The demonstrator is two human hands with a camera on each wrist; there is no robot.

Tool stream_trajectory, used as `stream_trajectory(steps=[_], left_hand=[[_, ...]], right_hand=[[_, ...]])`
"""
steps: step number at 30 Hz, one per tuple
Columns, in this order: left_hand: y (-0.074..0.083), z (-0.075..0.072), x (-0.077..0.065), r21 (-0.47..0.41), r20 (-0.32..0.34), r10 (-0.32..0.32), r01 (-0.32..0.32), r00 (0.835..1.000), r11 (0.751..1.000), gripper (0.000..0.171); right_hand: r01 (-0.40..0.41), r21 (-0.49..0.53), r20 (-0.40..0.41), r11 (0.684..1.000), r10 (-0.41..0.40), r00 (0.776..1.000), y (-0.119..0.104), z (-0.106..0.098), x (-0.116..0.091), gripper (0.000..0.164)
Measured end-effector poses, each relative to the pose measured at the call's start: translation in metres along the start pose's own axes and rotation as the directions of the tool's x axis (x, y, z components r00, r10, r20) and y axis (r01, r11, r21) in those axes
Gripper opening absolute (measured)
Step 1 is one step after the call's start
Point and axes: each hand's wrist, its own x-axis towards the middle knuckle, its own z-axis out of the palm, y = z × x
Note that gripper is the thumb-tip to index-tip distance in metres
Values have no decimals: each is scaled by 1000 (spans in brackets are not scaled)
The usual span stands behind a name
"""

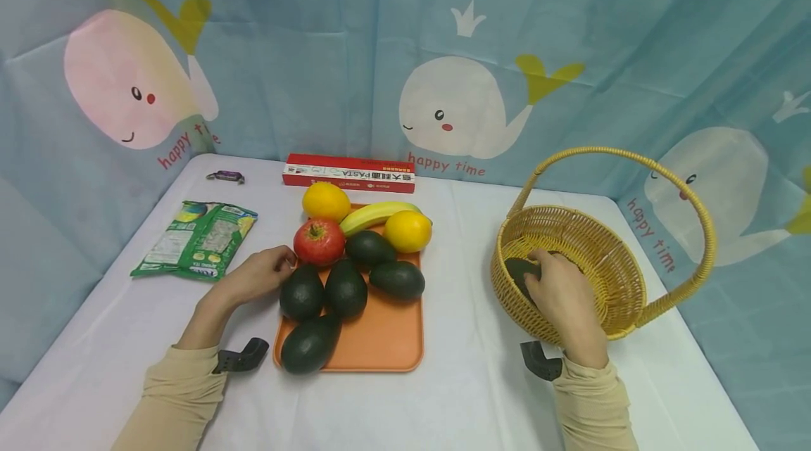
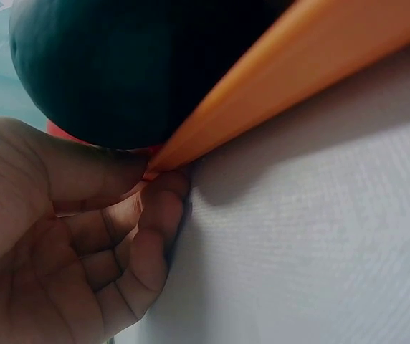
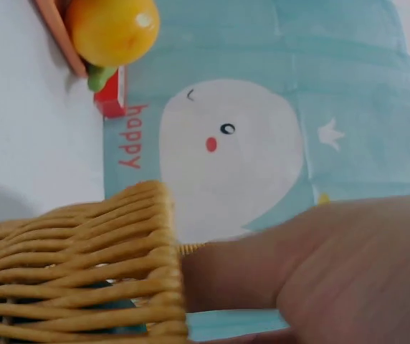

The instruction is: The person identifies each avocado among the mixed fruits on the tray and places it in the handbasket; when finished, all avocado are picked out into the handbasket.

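My left hand (image 1: 260, 275) is at the left edge of an orange tray (image 1: 380, 338). In the left wrist view its thumb and curled fingers pinch the tray's rim (image 2: 226, 107). Several dark green avocados (image 1: 346, 289) lie on the tray, along with a red apple (image 1: 319, 241), a banana (image 1: 374, 215) and a yellow lemon-like fruit (image 1: 407, 231). My right hand (image 1: 564, 293) reaches down inside a yellow wicker basket (image 1: 617, 261), its fingers around a dark green avocado (image 1: 522, 274). The hand covers part of that avocado, and the basket wall (image 3: 83, 265) hides the fingertips in the right wrist view.
An orange-yellow fruit (image 1: 326, 202) sits at the tray's far left corner, before a red pasta box (image 1: 348, 173). Left of the tray are a green snack bag (image 1: 203, 240) and a purple wrapped candy (image 1: 226, 176). The basket's tall handle (image 1: 703, 226) arches over its right side.
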Motion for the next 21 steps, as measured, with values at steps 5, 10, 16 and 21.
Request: stream_trajectory(steps=[5,10,16,21], left_hand=[[0,-1,0,0,1,3,-3,1000,1000,24],[0,-1,-1,0,2,3,-3,1000,1000,24],[0,-1,-1,-1,1,3,-3,1000,1000,24],[-1,-1,0,0,-1,10,-10,1000,1000,25]], right_hand=[[6,6,34,1000,-6,999,2,1,-2,24],[8,-7,29,1000,-8,1000,2,1,-1,22],[-11,-41,58,999,14,998,0,2,1,29],[-9,-42,23,999,10,1000,-3,3,0,36]])
